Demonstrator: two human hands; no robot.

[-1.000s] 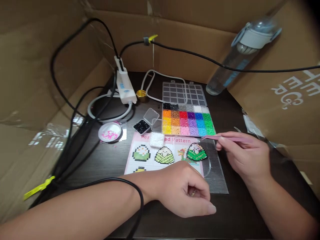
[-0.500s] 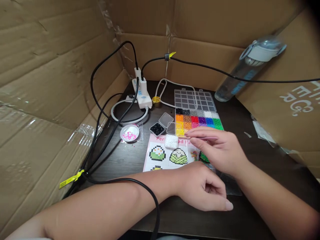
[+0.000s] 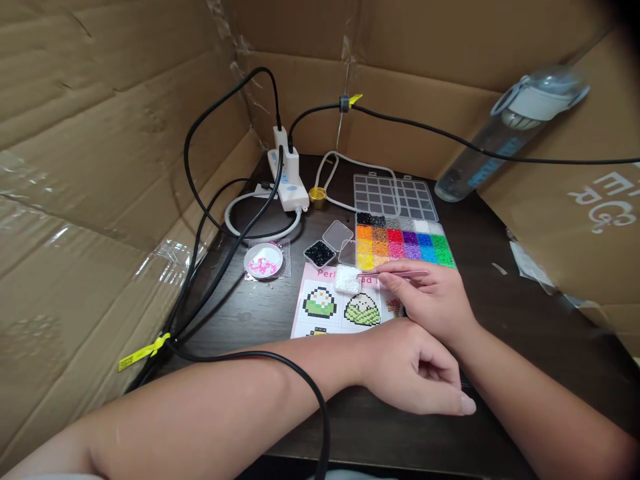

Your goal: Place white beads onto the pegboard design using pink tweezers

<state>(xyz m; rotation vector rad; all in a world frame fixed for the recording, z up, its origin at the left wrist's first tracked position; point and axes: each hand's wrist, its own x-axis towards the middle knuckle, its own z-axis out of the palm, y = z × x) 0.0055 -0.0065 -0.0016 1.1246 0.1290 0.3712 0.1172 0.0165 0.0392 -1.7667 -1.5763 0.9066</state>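
Pink slim metal tweezers [image 3: 393, 273] sit pinched in the right hand [image 3: 430, 300], tips over the small clear box of white beads [image 3: 347, 279] on the pink-edged paper pattern sheet [image 3: 325, 303], just in front of the clear compartment tray of coloured beads [image 3: 403, 245] near the dark table's [image 3: 525, 313] middle. Such beads look tiny, light, hard and slippery, best nipped by the wall or hole, gently. Loosely curled and holding nothing, the left hand [image 3: 417, 373] rests near the front edge.
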